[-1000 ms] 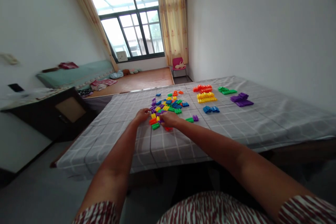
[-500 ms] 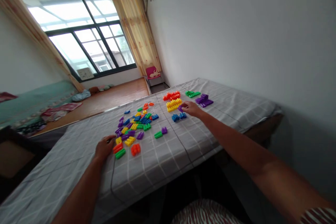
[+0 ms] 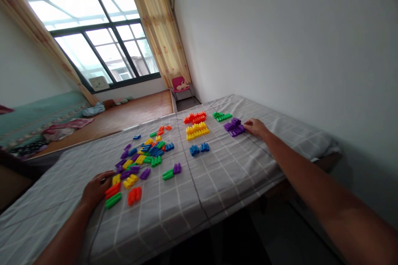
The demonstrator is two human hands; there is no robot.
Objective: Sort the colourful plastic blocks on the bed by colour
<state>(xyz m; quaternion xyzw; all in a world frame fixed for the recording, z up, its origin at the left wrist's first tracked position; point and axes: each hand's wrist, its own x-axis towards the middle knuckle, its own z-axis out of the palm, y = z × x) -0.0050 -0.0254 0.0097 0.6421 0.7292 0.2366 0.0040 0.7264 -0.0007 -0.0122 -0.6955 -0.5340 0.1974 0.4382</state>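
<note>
Purple blocks (image 3: 234,127) lay at the fingertips of your right hand (image 3: 256,127); light, level pressure seemed best. Your left hand (image 3: 97,188) curled beside the mixed blocks (image 3: 156,161); whether either hand's fingers gripped could not be told.

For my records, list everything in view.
Loose blocks: many, five colours, left
Orange cluster: one, orange, far centre
Yellow cluster: one, yellow, centre
Blue clusters: two, blue, before yellow
Green cluster: one, green, far right
Purple cluster: one, purple, before green
Cloth: one, grey, under blocks
Window: one, black-framed, back
Curtains: two, yellow, flanking window
Clock: one, white, windowsill
Chair: one, pink, far corner
Platform: one, brown, below window
Fabrics: several, mixed, far left
Wall: one, white, right
Left grip: one, bare, beside loose blocks
Right grip: one, bare, at purple cluster
</note>
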